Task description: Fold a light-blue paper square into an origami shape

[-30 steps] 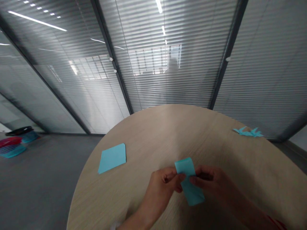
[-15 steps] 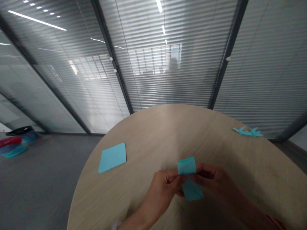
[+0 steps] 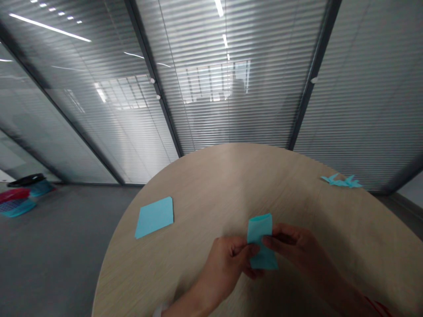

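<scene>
A piece of folded blue paper [image 3: 260, 230] is held up over the near part of the round wooden table [image 3: 211, 189]. Its top edge shows a narrow opening between layers. My left hand [image 3: 233, 259] pinches the lower left side, thumb in front and fingers behind. On the right side, my right hand [image 3: 291, 242] grips the same paper between thumb and fingers. Part of the paper is hidden by both thumbs. To the left lies a flat stack of blue paper sheets [image 3: 154, 217].
Small folded blue paper figures [image 3: 342, 181] sit near the table's right edge. Glass panels with blinds [image 3: 231, 105] stand behind the table. On the floor at far left are baskets with a red top [image 3: 15, 194] and a black top [image 3: 26, 180].
The folded paper has straightened and risen slightly; its upper part looks longer and its lower end no longer flares out. Both hands keep hold, and the right thumb sits a little higher.
</scene>
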The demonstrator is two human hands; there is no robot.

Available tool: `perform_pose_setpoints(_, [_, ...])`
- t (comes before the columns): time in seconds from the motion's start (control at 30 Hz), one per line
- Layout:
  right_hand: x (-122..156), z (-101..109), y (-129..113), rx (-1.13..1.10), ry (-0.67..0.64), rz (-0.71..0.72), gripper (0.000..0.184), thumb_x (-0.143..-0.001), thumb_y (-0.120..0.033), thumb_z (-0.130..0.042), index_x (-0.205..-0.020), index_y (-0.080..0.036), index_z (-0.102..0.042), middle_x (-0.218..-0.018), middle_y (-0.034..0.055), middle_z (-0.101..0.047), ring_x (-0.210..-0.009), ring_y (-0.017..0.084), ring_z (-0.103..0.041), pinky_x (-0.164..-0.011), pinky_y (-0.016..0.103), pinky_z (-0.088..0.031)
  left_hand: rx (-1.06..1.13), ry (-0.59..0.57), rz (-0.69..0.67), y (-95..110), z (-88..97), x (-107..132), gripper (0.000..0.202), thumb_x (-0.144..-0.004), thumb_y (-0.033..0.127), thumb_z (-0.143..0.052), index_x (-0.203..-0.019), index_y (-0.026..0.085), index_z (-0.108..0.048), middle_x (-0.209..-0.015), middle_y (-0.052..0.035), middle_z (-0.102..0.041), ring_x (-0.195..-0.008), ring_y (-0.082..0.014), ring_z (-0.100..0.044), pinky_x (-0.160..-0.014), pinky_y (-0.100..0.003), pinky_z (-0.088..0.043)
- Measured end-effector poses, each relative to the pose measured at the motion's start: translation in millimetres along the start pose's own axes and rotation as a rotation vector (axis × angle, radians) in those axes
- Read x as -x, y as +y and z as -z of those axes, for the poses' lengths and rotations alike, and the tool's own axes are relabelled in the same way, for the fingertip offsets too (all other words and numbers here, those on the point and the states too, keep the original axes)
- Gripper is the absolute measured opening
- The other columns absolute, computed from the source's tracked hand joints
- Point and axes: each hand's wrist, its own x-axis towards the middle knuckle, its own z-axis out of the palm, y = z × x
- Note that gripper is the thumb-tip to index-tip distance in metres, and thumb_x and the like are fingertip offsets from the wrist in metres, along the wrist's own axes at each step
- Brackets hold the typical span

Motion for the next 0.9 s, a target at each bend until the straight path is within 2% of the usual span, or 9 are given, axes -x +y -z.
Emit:
perform_pose_setpoints(0.13, [1.9, -1.6, -5.9, 0.003, 0.005, -0.009, 0.022, -0.071, -0.04, -0.072, -0.068, -0.018, -0.071, -0.071, 0.0034, -0.072, -0.073, 0.022, -0.066, -0.068, 0.029, -0.05, 0.017, -0.009, 0.003, 3.4, 0.0, 1.9, 0.035, -0.08, 0.041, -0.053, -0.07, 0.01, -0.068, -0.06, -0.0072, -0.067, -0.053, -0.0161, -0.065, -0.053, -0.025, -0.051])
perform_pose_setpoints(0.27, [1.8, -0.9, -7.3, 0.012, 0.058, -0.014, 0.025, -0.069, -0.044, -0.073, -0.071, -0.019, -0.073, -0.071, 0.0044, -0.073, -0.072, 0.023, -0.066, -0.066, 0.029, -0.051, 0.043, -0.065, 0.031, 3.1, -2.0, 1.6, 0.037, -0.079, 0.044, -0.054, -0.073, 0.01, -0.067, -0.064, -0.0093, -0.069, -0.056, -0.016, -0.066, -0.057, -0.026, -0.052])
perform_pose_setpoints(0.5, [2.1, 0.9, -5.5, -0.003, 0.073, -0.012, 0.025, -0.067, -0.044, -0.076, -0.071, -0.02, -0.074, -0.071, 0.0045, -0.074, -0.07, 0.022, -0.067, -0.065, 0.029, -0.051, 0.087, -0.07, 0.075, 0.0, -5.3, 3.3, 0.03, -0.078, 0.043, -0.053, -0.069, 0.015, -0.056, -0.055, -0.0039, -0.064, -0.044, -0.0126, -0.059, -0.044, -0.022, -0.046])
perform_pose_setpoints(0.63, [2.5, 0.7, -6.6, -0.038, 0.085, -0.019, 0.025, -0.066, -0.044, -0.076, -0.071, -0.019, -0.074, -0.071, 0.0042, -0.074, -0.069, 0.022, -0.067, -0.065, 0.028, -0.051, 0.053, -0.111, 0.055, -0.6, -4.6, 4.1, 0.03, -0.08, 0.039, -0.052, -0.07, 0.012, -0.061, -0.061, -0.0064, -0.066, -0.052, -0.0132, -0.062, -0.053, -0.024, -0.05])
perform_pose_setpoints(0.8, [2.0, 1.8, -6.5, -0.024, 0.097, -0.031, 0.027, -0.067, -0.044, -0.076, -0.073, -0.018, -0.074, -0.072, 0.0044, -0.074, -0.072, 0.023, -0.067, -0.066, 0.028, -0.051, 0.066, -0.131, 0.088, -2.4, -4.3, 6.0, 0.03, -0.08, 0.04, -0.051, -0.069, 0.013, -0.059, -0.061, -0.0063, -0.065, -0.051, -0.0146, -0.061, -0.049, -0.025, -0.048])
perform_pose_setpoints(0.9, [1.5, 2.4, -6.2, -0.034, 0.097, -0.031, 0.026, -0.066, -0.043, -0.076, -0.071, -0.018, -0.073, -0.07, 0.0037, -0.073, -0.071, 0.022, -0.067, -0.065, 0.028, -0.051, 0.02, -0.151, 0.07, 0.6, -1.1, 6.4, 0.032, -0.082, 0.04, -0.049, -0.07, 0.013, -0.061, -0.063, -0.0059, -0.065, -0.055, -0.0156, -0.061, -0.054, -0.026, -0.049])
